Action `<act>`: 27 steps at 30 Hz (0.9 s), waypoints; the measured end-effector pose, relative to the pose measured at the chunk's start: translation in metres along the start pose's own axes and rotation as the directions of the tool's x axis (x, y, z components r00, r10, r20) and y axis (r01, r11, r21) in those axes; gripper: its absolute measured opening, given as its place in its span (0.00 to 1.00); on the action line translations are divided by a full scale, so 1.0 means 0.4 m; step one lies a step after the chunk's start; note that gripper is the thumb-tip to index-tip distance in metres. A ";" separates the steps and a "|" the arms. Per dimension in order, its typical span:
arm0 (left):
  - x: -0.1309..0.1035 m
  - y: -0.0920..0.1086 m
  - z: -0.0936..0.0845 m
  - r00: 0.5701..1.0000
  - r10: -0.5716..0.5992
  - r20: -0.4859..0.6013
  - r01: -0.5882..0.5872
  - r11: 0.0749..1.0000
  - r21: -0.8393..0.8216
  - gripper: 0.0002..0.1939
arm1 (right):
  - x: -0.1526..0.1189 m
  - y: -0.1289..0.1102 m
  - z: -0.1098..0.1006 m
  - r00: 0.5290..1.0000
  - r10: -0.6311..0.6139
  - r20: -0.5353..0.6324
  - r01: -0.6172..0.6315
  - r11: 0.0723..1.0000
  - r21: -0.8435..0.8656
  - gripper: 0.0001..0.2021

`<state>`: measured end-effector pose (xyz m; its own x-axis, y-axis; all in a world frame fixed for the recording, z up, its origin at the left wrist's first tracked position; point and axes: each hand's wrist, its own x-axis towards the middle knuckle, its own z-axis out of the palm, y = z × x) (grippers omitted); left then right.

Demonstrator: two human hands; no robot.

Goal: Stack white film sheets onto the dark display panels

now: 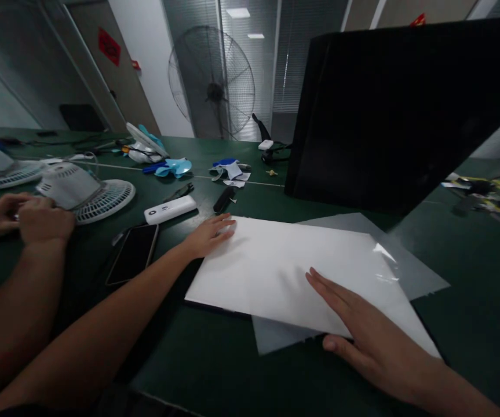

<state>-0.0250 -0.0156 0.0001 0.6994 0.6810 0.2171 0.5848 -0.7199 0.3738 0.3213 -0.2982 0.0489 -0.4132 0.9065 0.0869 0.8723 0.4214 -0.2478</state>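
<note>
Holding left hand (208, 236) open on white sheet (271, 260) at ten o'clock, right hand (375, 341) open near five, risking sliding from bumping.

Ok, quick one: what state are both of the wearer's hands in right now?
Left hand: open, fingers on the white sheet at its far left corner.
Right hand: open, at the sheet's near edge; contact can't be told.
</note>
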 end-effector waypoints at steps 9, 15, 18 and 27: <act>-0.011 0.005 -0.006 1.000 -0.008 -0.014 0.007 0.998 -0.059 0.39 | 0.009 0.176 0.058 0.996 -0.056 -0.062 0.036 0.955 -0.294 0.24; -0.015 -0.010 0.003 0.999 -0.022 -0.035 0.020 0.998 -0.060 0.38 | 0.010 0.130 0.070 0.988 -0.091 -0.123 0.044 0.938 -0.343 0.30; -0.015 -0.004 0.000 0.999 -0.030 -0.028 0.029 0.999 -0.036 0.37 | 0.018 0.097 0.073 0.972 -0.180 -0.149 0.113 0.920 -0.374 0.33; -0.022 0.007 -0.008 0.999 -0.047 0.010 0.046 0.998 0.032 0.45 | 0.034 0.085 0.100 0.945 -0.286 -0.159 0.185 0.868 -0.462 0.35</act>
<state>-0.0308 -0.0231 0.0021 0.6756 0.7124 0.1901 0.6295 -0.6915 0.3543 0.3351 -0.2727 0.0030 -0.5981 0.7404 0.3066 0.8012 0.5452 0.2466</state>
